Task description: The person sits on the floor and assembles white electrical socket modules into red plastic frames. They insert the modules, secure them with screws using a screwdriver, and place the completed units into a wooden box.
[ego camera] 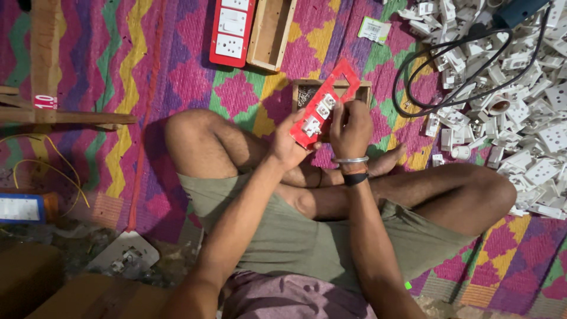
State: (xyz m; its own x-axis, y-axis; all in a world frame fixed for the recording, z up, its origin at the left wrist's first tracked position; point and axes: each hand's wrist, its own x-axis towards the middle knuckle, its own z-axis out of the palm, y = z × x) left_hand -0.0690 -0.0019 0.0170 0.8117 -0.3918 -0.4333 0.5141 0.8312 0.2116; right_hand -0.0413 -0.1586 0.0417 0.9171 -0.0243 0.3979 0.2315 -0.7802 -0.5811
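You sit cross-legged on the zigzag mat [177, 65], both hands raised over your lap. Your left hand [287, 145] is closed around the lower end of the red switch plate [325, 103], thumb on its front face, holding it tilted. Your right hand [349, 127] is curled against the plate's right edge, fingers pinched at a white socket module [325, 106] seated in the plate; whether it holds something small between the fingertips, cannot tell. The plate sits just in front of the small wooden box [360, 88], which has screws in its left corner and lies directly behind the plate. Right of the plate, well apart: a heap of white sockets [520, 118] with a black cable [437, 77] looping over it. Behind the plate and to the left: a second red plate with white switches [231, 29], touching an open wooden case [271, 32].
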